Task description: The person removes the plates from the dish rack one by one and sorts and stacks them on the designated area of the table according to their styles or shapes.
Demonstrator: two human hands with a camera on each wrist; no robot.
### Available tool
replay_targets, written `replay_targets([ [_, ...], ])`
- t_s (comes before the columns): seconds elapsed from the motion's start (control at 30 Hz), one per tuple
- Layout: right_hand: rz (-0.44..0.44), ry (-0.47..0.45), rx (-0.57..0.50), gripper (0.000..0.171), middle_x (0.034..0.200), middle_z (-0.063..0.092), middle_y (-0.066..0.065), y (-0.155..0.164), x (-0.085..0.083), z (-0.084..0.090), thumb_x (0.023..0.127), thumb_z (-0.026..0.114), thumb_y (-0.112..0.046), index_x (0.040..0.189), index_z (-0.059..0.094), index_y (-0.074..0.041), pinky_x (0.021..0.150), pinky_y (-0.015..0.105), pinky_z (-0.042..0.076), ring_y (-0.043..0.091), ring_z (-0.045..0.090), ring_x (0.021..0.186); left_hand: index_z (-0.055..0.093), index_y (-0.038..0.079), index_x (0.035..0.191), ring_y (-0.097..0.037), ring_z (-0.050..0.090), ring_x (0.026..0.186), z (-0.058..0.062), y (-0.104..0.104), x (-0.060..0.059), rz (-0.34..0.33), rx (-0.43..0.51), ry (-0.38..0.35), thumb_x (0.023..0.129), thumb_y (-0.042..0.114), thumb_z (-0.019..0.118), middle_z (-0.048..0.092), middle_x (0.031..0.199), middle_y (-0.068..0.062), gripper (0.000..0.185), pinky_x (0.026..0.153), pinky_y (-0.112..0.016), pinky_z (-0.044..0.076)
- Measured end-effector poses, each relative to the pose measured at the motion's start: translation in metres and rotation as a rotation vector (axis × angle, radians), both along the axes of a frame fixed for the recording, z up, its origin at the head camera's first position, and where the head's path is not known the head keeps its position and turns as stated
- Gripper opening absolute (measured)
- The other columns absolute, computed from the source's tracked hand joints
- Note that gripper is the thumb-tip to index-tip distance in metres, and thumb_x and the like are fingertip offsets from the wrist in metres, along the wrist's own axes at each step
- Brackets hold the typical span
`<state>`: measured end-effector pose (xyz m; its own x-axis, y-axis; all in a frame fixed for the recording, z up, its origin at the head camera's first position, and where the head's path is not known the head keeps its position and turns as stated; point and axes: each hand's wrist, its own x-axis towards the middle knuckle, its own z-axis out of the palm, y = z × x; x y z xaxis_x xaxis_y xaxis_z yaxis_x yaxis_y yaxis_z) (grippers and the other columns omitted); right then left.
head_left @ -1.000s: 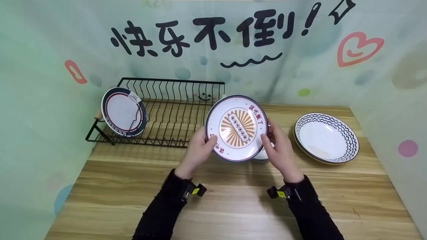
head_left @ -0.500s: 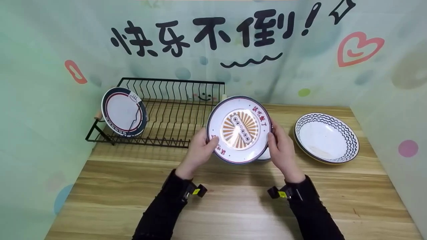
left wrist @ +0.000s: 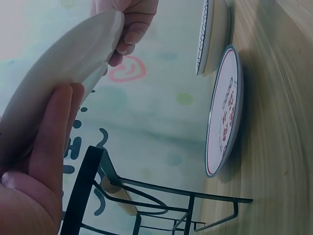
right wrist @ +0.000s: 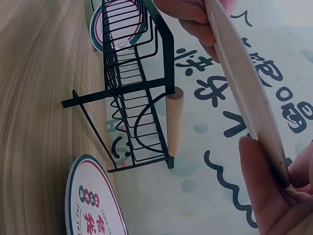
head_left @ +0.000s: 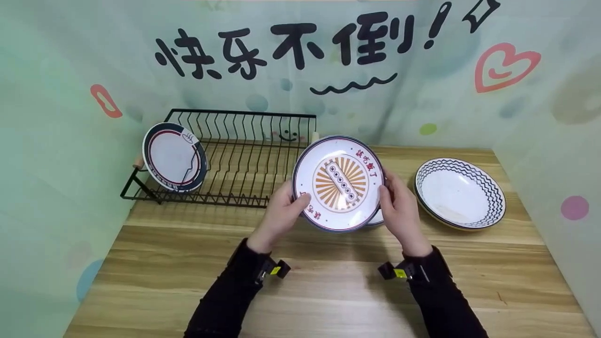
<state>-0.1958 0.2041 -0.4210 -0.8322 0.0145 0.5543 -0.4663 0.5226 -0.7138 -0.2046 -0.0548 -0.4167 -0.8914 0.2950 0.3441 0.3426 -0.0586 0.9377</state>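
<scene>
Above the tabletop (head_left: 328, 300), left hand (head_left: 280, 213) and right hand (head_left: 403, 213) pinch opposite rims of the sunburst plate (head_left: 339, 183) — fingers curled, keeping it tilted.

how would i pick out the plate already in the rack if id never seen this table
Find the black wire dish rack at the table's back left. One plate stands on edge at its left end. Unlike the sunburst plate held in both hands, its white centre is ringed with dark blue and red.

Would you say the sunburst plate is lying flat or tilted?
Tilted: the sunburst plate is held off the table, facing the camera, between both hands.
</scene>
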Motion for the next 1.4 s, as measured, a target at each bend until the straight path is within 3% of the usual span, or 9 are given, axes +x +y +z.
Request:
replay_targets([
  [0.33,-0.026,0.005,0.003,0.034,0.109,0.067,0.028,0.004,0.000,0.002,0.094,0.052,0.010,0.127,0.053,0.016,0.081,0.023,0.051,0.035,0.065,0.094,0.048,-0.009,0.136,-0.024,0.067,0.090,0.002,0.000,0.000,-0.061,-0.033,-0.019,0.094,0.001,0.054,0.066,0.112,-0.019,0.043,0.082,-0.037,0.058],
  [0.53,-0.031,-0.026,-0.011,0.033,0.100,0.068,0.026,0.006,0.000,0.003,0.094,0.052,0.009,0.126,0.053,0.016,0.072,0.019,0.048,0.030,0.063,0.085,0.049,-0.007,0.136,-0.023,0.067,0.089,0.004,0.000,0.001,-0.055,-0.094,-0.021,0.095,0.006,0.056,0.065,0.111,-0.016,0.043,0.081,-0.035,0.058],
  [0.7,0.003,-0.051,-0.091,0.030,0.096,0.067,0.026,0.009,0.000,0.004,0.093,0.049,0.012,0.122,0.055,0.017,0.068,0.015,0.049,0.015,0.060,0.080,0.055,-0.008,0.126,-0.022,0.065,0.083,0.006,-0.001,0.001,-0.030,-0.129,-0.012,0.095,0.009,0.059,0.066,0.101,-0.015,0.036,0.074,-0.035,0.058],
  [0.8,-0.001,-0.062,-0.111,0.030,0.095,0.066,0.026,0.012,0.000,0.004,0.093,0.049,0.012,0.122,0.054,0.017,0.065,0.015,0.049,0.009,0.058,0.077,0.053,-0.007,0.129,-0.022,0.067,0.083,0.008,-0.002,0.002,-0.026,-0.143,-0.030,0.095,0.008,0.060,0.068,0.101,-0.015,0.038,0.073,-0.035,0.059],
  [1.0,-0.014,-0.075,-0.128,0.031,0.099,0.066,0.028,0.018,0.000,0.004,0.095,0.048,0.011,0.125,0.053,0.018,0.067,0.014,0.049,0.008,0.058,0.079,0.047,-0.007,0.135,-0.028,0.069,0.093,0.011,-0.006,0.005,-0.033,-0.175,-0.058,0.093,0.006,0.062,0.067,0.112,-0.020,0.046,0.078,-0.034,0.059],
  [1.23,-0.031,-0.094,-0.127,0.031,0.099,0.065,0.029,0.026,-0.001,0.003,0.095,0.047,0.011,0.125,0.053,0.018,0.065,0.014,0.048,0.007,0.056,0.078,0.042,-0.008,0.139,-0.035,0.067,0.091,0.012,-0.013,0.007,-0.034,-0.203,-0.087,0.093,0.004,0.063,0.066,0.110,-0.020,0.052,0.079,-0.045,0.059],
  [1.4,-0.030,-0.101,-0.142,0.032,0.098,0.064,0.028,0.032,-0.002,0.000,0.096,0.047,0.010,0.126,0.052,0.018,0.062,0.014,0.047,0.008,0.055,0.075,0.041,-0.007,0.141,-0.034,0.068,0.091,0.014,-0.018,0.006,-0.031,-0.214,-0.091,0.094,0.004,0.061,0.066,0.112,-0.020,0.052,0.080,-0.040,0.059],
])
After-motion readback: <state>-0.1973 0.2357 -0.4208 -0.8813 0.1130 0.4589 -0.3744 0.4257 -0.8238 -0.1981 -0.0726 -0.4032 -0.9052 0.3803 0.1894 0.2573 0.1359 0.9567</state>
